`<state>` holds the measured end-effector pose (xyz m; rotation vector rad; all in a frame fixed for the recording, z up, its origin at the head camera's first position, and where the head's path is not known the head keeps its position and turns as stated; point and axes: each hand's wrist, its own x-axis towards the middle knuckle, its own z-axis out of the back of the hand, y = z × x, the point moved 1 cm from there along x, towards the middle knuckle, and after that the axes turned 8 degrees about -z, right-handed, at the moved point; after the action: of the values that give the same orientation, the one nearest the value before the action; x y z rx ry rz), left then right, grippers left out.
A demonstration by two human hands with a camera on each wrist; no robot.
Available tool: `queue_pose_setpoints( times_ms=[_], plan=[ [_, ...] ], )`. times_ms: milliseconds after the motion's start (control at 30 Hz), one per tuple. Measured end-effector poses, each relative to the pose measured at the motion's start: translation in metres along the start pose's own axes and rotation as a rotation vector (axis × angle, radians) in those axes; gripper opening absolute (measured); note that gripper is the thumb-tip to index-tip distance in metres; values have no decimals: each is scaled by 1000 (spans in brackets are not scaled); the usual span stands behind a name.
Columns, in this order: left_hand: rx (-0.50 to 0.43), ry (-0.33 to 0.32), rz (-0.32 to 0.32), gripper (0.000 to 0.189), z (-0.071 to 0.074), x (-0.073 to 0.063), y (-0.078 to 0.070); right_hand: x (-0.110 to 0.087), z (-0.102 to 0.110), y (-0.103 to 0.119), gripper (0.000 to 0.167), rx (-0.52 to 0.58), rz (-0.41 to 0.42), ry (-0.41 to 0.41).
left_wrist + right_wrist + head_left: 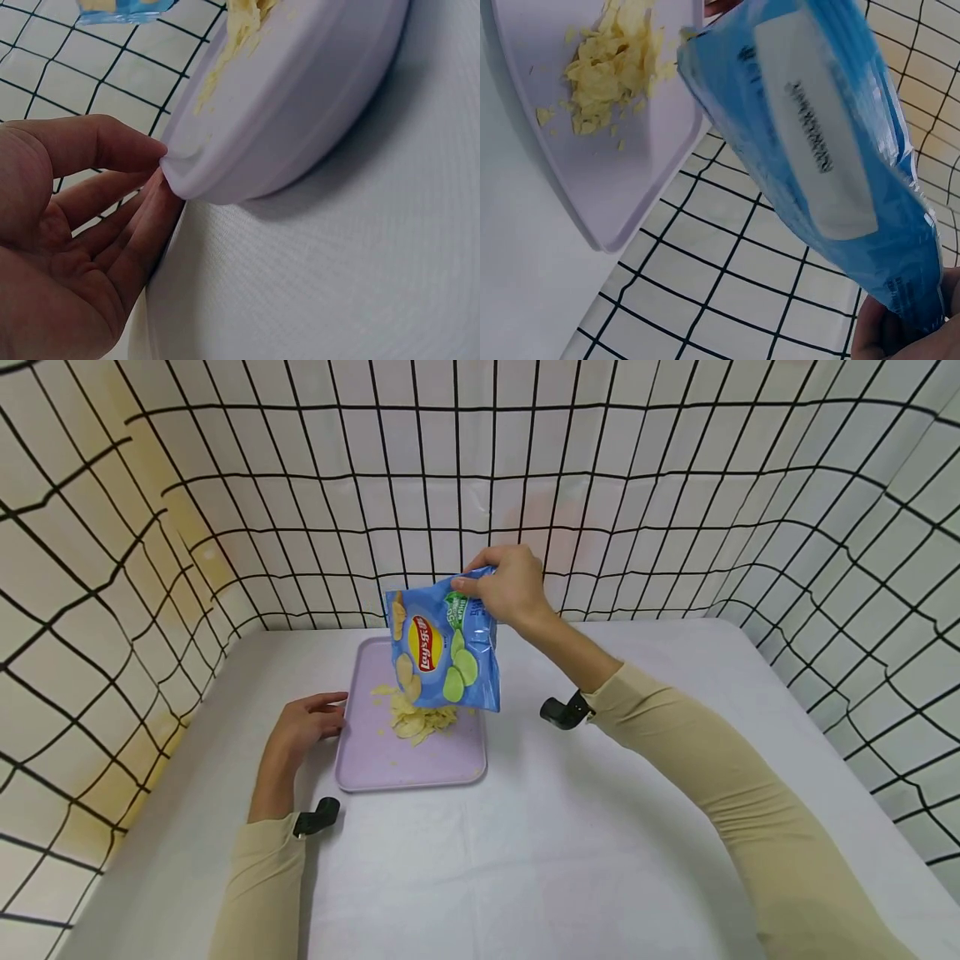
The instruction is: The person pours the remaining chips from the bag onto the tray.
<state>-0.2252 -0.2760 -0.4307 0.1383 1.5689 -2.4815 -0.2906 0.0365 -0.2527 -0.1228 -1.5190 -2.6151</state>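
Note:
A blue chip bag (442, 647) with a red and yellow logo and lime slices hangs tilted over the tray. My right hand (510, 581) pinches its upper right corner. The right wrist view shows the bag's back (817, 127) with a white label, and its lower end beside the chips. A heap of pale yellow potato chips (420, 720) lies on the lilac tray (405, 768), with crumbs scattered around. At the tray's left edge, my left hand (303, 724) holds the rim; the left wrist view has thumb and fingertips (159, 154) meeting there.
A white cloth covers the table (525, 860). Black wire grid (525, 485) stands along the back and both sides, with white sheeting behind it. Dark wrist cameras (564, 710) stick out from both beige sleeves.

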Motion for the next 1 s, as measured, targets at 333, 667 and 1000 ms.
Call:
queue_pose_setpoints(
  times_ms=[333,667,1000],
  plan=[
    [-10,8,1,54,0,1,1,1,0,-2,17,-44,16,-3],
    [-7,-4,-12,54,0,0,2,0,-2,-4,19,-6,35,-3],
    [-12,0,10,54,0,1,1,0,2,-3,17,-31,27,6]
  ],
)
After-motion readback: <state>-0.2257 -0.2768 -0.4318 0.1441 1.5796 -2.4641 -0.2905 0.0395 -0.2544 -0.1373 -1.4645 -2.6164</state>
